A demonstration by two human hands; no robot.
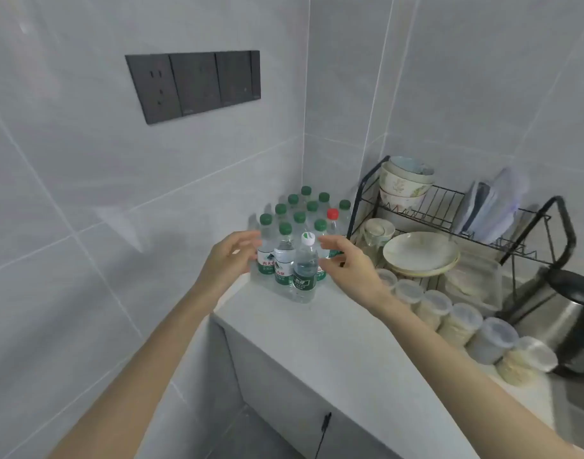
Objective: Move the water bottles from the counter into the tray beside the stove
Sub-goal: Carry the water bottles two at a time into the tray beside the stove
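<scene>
Several clear water bottles (285, 253) with green caps stand packed together in the corner of the white counter (333, 342). One with a white cap (305, 270) stands at the front and one with a red cap (332, 220) at the right. My left hand (231, 256) hovers at the cluster's left side with fingers spread, close to the leftmost bottle. On the right side my right hand (345, 260) reaches in beside the white-capped bottle with fingers loosely bent. Neither hand holds a bottle. No tray or stove is in view.
A black wire dish rack (456, 213) with bowls and plates stands right of the bottles. Several lidded plastic jars (449, 319) line the counter in front of it. A steel kettle (569, 323) sits at far right. Tiled walls close in behind; a socket panel (194, 84) hangs up left.
</scene>
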